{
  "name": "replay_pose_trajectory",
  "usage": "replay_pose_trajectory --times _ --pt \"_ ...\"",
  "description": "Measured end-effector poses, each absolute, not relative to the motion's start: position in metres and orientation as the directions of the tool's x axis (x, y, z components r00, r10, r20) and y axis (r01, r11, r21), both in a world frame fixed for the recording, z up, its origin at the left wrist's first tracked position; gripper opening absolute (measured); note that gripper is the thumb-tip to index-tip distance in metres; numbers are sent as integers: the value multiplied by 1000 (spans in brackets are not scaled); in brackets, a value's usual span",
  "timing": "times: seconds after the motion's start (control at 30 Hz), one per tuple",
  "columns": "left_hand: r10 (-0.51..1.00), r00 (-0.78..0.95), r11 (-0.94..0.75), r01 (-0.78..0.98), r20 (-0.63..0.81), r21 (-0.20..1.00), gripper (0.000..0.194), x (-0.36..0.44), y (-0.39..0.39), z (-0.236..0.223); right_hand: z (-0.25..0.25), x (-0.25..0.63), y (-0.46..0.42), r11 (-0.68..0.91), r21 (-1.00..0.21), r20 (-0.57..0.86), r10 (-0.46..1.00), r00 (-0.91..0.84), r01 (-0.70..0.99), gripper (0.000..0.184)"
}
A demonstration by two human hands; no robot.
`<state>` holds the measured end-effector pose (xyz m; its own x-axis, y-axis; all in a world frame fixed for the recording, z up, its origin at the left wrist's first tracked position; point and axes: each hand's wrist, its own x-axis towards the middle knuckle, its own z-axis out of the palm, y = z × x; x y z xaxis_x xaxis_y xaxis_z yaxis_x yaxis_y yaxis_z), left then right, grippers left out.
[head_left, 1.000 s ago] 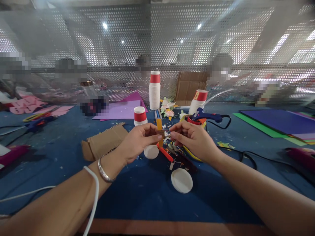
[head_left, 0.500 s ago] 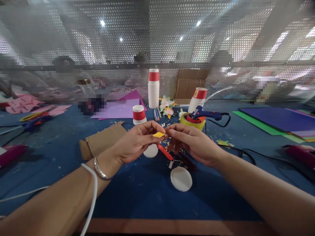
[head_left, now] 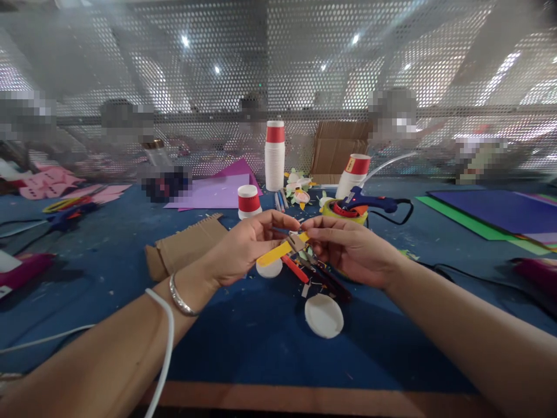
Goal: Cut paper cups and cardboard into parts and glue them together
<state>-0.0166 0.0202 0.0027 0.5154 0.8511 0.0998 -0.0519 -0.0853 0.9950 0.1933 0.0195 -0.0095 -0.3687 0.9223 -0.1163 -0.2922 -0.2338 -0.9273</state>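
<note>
My left hand (head_left: 250, 247) and my right hand (head_left: 354, 247) meet over the middle of the table. Between them is a yellow paper strip (head_left: 275, 254) with a small brown cardboard piece (head_left: 297, 242) across it. My right fingers pinch the strip's upper right end. The left thumb and fingertips close on it by the cardboard, and its lower left end sticks out free. Below the hands lie an orange-red handled tool (head_left: 296, 270), a dark-handled tool (head_left: 335, 284), and two white paper discs, one (head_left: 324, 316) nearer me and one (head_left: 269, 268) partly covered.
A blue glue gun (head_left: 369, 201) rests on a yellow tape roll (head_left: 331, 216). Behind stand stacked paper cups (head_left: 275, 162) and a shorter red-and-white cup (head_left: 249, 202). Folded cardboard (head_left: 187, 244) lies left, coloured sheets (head_left: 487, 212) right. A white cable (head_left: 167, 331) crosses my left forearm.
The yellow strip has turned from a small folded-looking tip to its long face, showing the cardboard piece on it. The whole view has shifted slightly.
</note>
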Motion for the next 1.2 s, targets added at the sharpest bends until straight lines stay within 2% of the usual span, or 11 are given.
replay_pose_trajectory --times 0.1,0.17,0.23,0.3,0.4,0.6,0.73,0.87,1.0,1.2 --pt "883 442 -290 249 158 924 27 -27 26 6 -7 196 21 -203 -927 -110 952 -287 -317 22" --pt "852 505 -409 478 138 777 29 -36 28 10 -6 198 22 -177 -933 -104 966 -236 -314 24" --pt "848 524 -437 614 75 657 35 -44 28 14 -6 199 23 -150 -940 -93 977 -194 -306 27" --pt "850 527 -445 688 27 574 48 -50 27 14 -7 200 24 -127 -946 -77 982 -174 -298 29" --pt "849 529 -458 725 10 514 65 -52 26 10 -9 201 26 -96 -956 -52 986 -161 -279 30" --pt "834 552 -503 769 -13 395 54 -46 28 -1 -12 198 26 -67 -972 -34 989 -146 -227 29" --pt "828 558 -528 742 57 413 49 -45 30 -4 -14 196 24 -40 -981 -12 989 -147 -190 31" --pt "823 541 -549 677 175 490 45 -44 29 -2 -14 194 23 -27 -986 -1 988 -157 -166 31" --pt "847 506 -497 647 162 578 44 -37 23 3 -15 192 22 -7 -990 16 988 -155 -143 30" --pt "865 471 -461 607 174 647 47 -24 15 4 -21 188 21 20 -993 38 987 -154 -120 30"
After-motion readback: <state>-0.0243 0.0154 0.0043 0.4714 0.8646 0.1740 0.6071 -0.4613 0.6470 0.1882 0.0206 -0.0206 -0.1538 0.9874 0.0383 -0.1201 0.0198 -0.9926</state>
